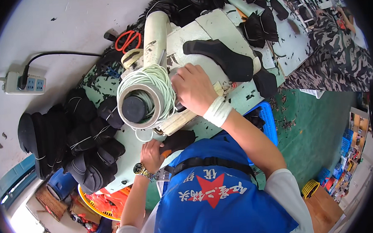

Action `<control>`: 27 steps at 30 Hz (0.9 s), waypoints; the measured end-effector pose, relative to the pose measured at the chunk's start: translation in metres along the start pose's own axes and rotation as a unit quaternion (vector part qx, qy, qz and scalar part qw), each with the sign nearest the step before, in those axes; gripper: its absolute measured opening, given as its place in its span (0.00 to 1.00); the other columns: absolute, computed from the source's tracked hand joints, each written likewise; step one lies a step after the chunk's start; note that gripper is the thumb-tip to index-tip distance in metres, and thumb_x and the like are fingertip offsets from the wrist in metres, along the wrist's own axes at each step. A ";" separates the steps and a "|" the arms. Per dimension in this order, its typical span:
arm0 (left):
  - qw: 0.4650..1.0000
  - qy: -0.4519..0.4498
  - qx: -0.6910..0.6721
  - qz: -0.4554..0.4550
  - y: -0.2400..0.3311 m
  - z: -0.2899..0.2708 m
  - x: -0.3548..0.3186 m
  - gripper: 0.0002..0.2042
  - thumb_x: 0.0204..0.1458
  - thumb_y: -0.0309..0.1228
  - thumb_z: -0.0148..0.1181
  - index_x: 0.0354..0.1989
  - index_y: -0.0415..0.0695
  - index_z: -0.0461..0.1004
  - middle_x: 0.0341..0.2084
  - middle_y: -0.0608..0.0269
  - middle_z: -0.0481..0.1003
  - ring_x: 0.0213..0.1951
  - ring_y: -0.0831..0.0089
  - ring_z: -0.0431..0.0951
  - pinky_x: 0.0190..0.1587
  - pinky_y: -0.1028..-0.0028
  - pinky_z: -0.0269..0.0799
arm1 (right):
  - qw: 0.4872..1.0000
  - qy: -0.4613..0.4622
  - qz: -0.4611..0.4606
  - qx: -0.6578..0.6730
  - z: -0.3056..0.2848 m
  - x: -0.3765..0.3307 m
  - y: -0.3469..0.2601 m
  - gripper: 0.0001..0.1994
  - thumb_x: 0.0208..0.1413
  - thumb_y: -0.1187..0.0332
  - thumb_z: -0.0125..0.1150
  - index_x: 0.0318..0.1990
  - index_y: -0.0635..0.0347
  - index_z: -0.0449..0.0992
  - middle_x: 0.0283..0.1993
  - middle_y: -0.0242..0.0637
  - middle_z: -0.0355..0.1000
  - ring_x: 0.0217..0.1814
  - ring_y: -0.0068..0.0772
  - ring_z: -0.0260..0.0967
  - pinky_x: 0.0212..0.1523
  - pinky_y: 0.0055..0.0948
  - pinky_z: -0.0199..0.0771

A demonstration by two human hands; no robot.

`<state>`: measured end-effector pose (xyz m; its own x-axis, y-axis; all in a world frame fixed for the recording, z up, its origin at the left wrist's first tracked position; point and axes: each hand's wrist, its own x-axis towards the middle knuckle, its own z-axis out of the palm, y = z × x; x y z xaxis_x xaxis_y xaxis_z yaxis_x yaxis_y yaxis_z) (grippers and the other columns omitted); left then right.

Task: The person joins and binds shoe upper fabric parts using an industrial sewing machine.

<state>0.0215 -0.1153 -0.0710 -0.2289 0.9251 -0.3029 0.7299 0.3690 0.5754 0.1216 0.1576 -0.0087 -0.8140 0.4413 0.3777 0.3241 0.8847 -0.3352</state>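
My right hand (193,87), with a white band round its wrist, lies with curled fingers on the cream machine (156,38); its fingertips are hidden beside a coil of pale green cord (144,74). My left hand (152,154), a gold watch on its wrist, is low at the table's near edge. Its fingers are bent at the left end of a dark fabric piece (179,139). An orange end of something (166,153) shows beside them, and the grip itself is partly hidden. A black shaped fabric piece (223,59) rests on the machine's flat top.
Bundled black pieces (84,138) are heaped on the left, more (260,28) at the far right. Red-handled scissors (127,40) lie behind the machine. A power strip (25,84) hangs on the wall. Blue (269,122) and yellow baskets (84,198) stand below the table. Another person (335,54) is at the right.
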 end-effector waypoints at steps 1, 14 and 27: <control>1.000 0.002 -0.005 -0.022 -0.001 0.002 -0.001 0.11 0.38 0.31 0.68 0.29 0.41 0.75 0.31 0.60 0.75 0.39 0.58 0.75 0.42 0.62 0.68 | 0.998 -0.048 0.010 -0.032 -0.005 -0.005 0.001 0.06 0.38 0.73 0.62 0.26 0.61 0.72 0.28 0.39 0.68 0.37 0.39 0.65 0.39 0.36 0.66; 0.994 -0.063 -0.048 -0.074 0.007 0.006 0.014 0.18 0.36 0.39 0.73 0.28 0.40 0.73 0.24 0.58 0.76 0.30 0.59 0.78 0.33 0.63 0.72 | 0.916 -0.190 0.238 0.261 -0.041 -0.105 -0.055 0.10 0.52 0.67 0.63 0.25 0.63 0.73 0.22 0.42 0.70 0.25 0.45 0.70 0.28 0.38 0.69; 0.998 -0.017 -0.031 0.052 0.011 -0.019 0.018 0.07 0.38 0.28 0.66 0.23 0.42 0.72 0.21 0.58 0.73 0.27 0.55 0.73 0.31 0.60 0.68 | 0.912 -0.198 0.227 0.278 -0.041 -0.098 -0.057 0.11 0.54 0.65 0.61 0.27 0.63 0.73 0.24 0.40 0.71 0.27 0.43 0.70 0.29 0.37 0.70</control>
<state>0.0134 -0.0929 -0.0556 -0.1321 0.9553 -0.2645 0.7076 0.2777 0.6497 0.2023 0.0699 0.0088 -0.8024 0.5571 -0.2141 0.4663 0.3613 -0.8074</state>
